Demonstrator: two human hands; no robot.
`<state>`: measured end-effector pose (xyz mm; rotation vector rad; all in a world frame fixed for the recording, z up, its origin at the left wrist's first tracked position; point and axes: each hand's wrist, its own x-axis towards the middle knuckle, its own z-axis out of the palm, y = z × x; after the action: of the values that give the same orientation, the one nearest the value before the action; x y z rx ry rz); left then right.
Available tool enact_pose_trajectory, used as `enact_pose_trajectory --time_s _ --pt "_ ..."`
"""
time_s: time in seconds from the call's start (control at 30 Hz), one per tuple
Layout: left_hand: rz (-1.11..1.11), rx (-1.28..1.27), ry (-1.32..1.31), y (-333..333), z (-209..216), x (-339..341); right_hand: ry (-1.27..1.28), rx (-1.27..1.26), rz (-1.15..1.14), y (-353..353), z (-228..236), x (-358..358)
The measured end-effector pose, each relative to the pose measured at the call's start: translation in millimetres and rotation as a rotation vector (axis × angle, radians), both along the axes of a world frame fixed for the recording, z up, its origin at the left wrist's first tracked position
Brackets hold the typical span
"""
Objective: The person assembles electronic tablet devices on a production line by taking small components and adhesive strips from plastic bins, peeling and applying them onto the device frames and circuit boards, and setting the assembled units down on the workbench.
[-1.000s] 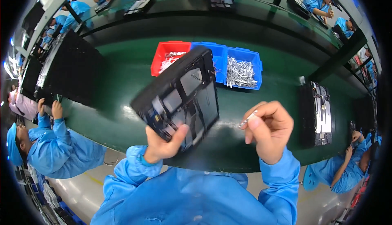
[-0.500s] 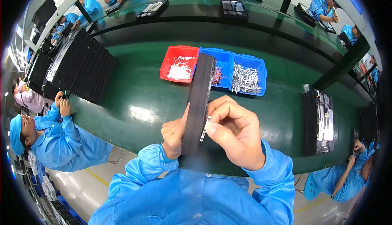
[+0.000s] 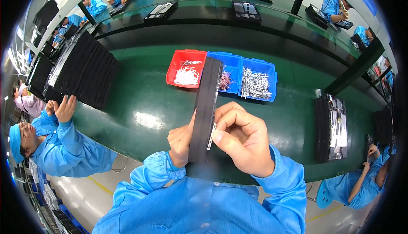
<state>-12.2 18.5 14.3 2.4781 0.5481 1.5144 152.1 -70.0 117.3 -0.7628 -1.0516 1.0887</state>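
A long black slab-like piece (image 3: 205, 111) stands on edge over the front of the green table, its narrow black side toward me. My left hand (image 3: 180, 141) grips it from the left, with fingertips partly hidden behind it. Against its right edge lies a thin silver-white strip with small holes (image 3: 211, 137). My right hand (image 3: 246, 139) pinches the upper end of this strip between thumb and forefinger, other fingers curled. Whether the strip is fixed to the slab I cannot tell.
Beyond the slab stand a red bin (image 3: 171, 69) of white strips, a blue bin (image 3: 223, 55) of reddish bits and another blue bin (image 3: 274, 79) of silver pieces. Stacked black units rise at left (image 3: 87, 72) and right (image 3: 324, 128). A co-worker (image 3: 63, 145) sits at left.
My right hand and the strip have shifted slightly left, closer along the slab's edge. The left co-worker has raised a hand with fingers spread toward the stack.
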Motion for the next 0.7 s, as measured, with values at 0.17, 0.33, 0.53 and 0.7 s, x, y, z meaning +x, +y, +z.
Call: enact_pose_trajectory --time_s 0.17,0.33,0.53,0.7 --pt "-0.008 -0.007 -0.005 -0.4 1.4 -0.8 -0.061 0.085 0.028 2.4 -3.8 4.2" --pt "-0.013 0.003 -0.017 0.0 -0.1 -0.8 -0.041 0.068 0.041 2.1 -4.8 4.3" --pt "-0.028 0.012 -0.008 0.5 -1.3 -0.9 -0.022 0.061 0.052 1.3 -5.9 5.7" --pt "-0.047 0.006 -0.037 0.1 -1.9 -0.9 -0.021 0.057 0.061 1.3 -7.0 6.7"
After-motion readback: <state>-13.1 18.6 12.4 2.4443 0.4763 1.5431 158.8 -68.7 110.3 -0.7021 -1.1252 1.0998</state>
